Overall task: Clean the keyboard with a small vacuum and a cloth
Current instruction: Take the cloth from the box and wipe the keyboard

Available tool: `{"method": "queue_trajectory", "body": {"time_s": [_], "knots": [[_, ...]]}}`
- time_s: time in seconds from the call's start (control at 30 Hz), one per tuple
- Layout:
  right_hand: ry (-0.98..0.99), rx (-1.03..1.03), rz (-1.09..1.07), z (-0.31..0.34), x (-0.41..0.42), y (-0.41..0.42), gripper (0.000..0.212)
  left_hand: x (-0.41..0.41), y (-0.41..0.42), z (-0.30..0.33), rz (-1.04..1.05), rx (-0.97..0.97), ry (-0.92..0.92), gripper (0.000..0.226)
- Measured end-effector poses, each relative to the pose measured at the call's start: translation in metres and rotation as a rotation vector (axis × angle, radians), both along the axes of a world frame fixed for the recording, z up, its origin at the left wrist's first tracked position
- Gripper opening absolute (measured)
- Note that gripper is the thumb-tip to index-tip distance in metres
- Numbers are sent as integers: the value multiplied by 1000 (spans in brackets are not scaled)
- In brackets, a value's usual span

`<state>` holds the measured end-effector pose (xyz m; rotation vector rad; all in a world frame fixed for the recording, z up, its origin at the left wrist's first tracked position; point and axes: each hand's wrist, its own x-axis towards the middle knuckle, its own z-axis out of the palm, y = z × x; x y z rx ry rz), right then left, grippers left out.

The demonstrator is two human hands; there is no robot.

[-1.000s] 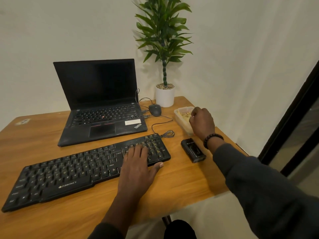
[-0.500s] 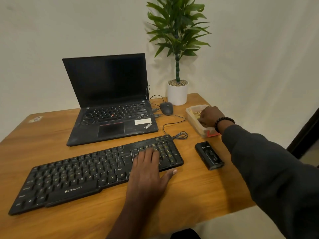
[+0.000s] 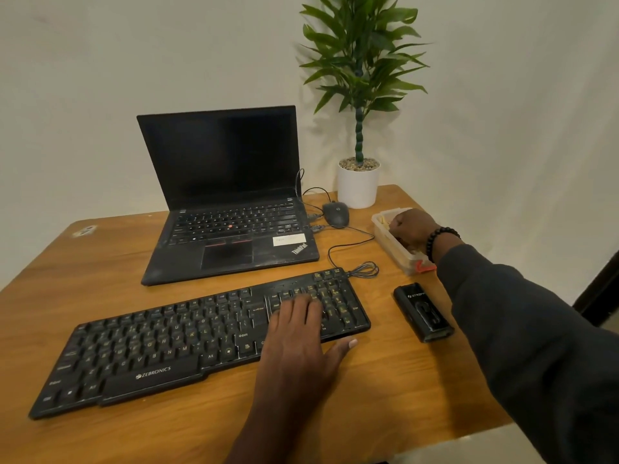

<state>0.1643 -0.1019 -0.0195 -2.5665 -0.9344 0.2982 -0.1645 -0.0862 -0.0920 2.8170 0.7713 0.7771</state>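
While your left hand (image 3: pixel 301 333) lies flat on the right end of the keyboard (image 3: pixel 201 333), fingers straight and gripping nothing, it's just pinning the board to the desk (image 3: pixel 100 262). That's fine, but lean on it and you'll mash keys, and since the keyboard's cable (image 3: pixel 351 242) runs back toward the laptop (image 3: pixel 231 229), those presses could register if the machine's awake.

Just right of that hand, off the keyboard's end, sits the small vacuum (image 3: pixel 423 313), untouched. Farther out, your right hand (image 3: pixel 413 229) is curled down inside the clear plastic tub (image 3: pixel 395 252) near the desk's edge. I can't tell if it's got hold of anything in there; the fingers are hidden, and I can't make out a cloth either.

My guess at the risks: that tub is close to the edge, so a snag on the way out could tip it off. Your sleeve (image 3: pixel 502 313) also hangs right over the vacuum and might knock it as you pull back.
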Motion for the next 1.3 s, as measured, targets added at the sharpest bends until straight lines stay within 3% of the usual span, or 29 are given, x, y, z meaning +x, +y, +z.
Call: {"method": "queue_trajectory", "body": {"time_s": [0.2, 0.27, 0.33, 0.4, 0.47, 0.5, 0.63, 0.73, 0.87, 1.07, 1.3], "knots": [[51, 353, -237, 18, 8, -10, 6, 1, 1, -1, -11, -12, -4, 71], [200, 450, -304, 21, 12, -18, 15, 1, 1, 0, -11, -3, -8, 70], [474, 486, -260, 20, 8, -24, 24, 1, 0, -1, -13, 9, -15, 67], [625, 479, -192, 18, 0, -28, 22, 0, 0, 0, -15, 7, -18, 67], [528, 472, -153, 15, 2, -28, 14, 0, 0, 0, -14, 7, -16, 66], [375, 423, -139, 14, 6, -28, 14, 0, 0, 0, -14, 7, -17, 66], [-358, -44, -116, 17, -3, -33, 19, 0, 0, 0, -5, 3, -13, 65], [-570, -239, -71, 17, -20, -31, 24, 0, -1, 0, 1, 10, -19, 65], [-508, -316, -85, 7, -25, -25, 27, 0, 0, 0, 0, 3, -7, 68], [-344, -167, -254, 8, -27, -15, 33, 0, 0, 1, 2, 11, -9, 69], [-245, -133, -316, 7, -24, -11, 29, 1, -1, -1, 4, -11, -14, 69]]}}
